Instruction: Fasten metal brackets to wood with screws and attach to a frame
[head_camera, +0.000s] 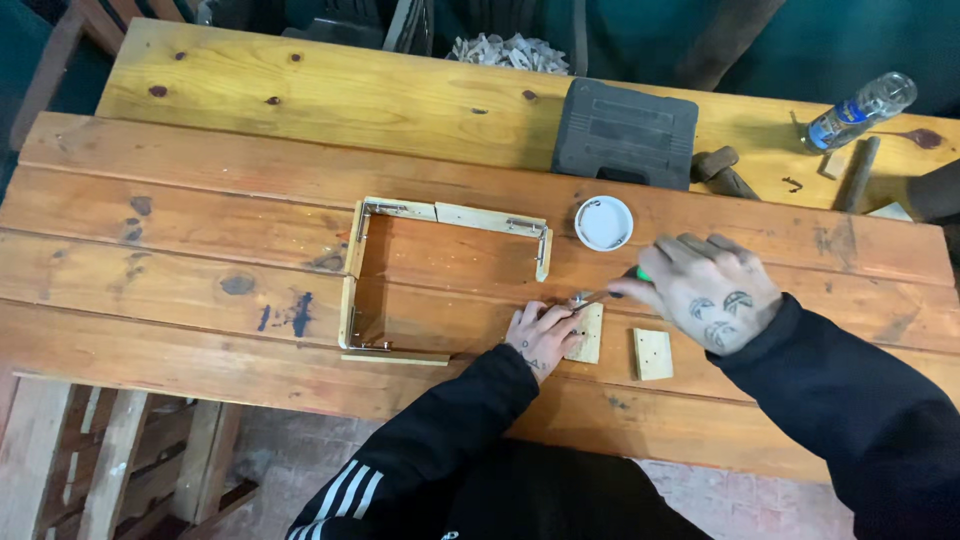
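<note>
Small pale rectangular wood block (590, 335) lies flat on the reddish-brown plank workbench (180, 260), near its front edge, pinned under the left hand (541, 338); fingers closed down on the block's left side and top, so holding it in place. Right hand (712, 290) is wrapped around a screwdriver with a green handle (640, 275), handle mostly hidden in the fist; thin metal shaft angles down-left, tip meeting a small metal fitting (580, 298) at the block's top edge, by the left fingertips. Second small pale wood block (652, 354) just right of the first, apart from it, untouched. Left of the hands: open frame of thin pale wood strips joined by metal hinges (400, 275), lying flat. Round white lid-like dish (604, 222) just above the right hand. Farther back: dark grey plastic tool case (625, 132), clear plastic bottle (862, 108) on its side, pile of pale wood shavings (508, 50).
</note>
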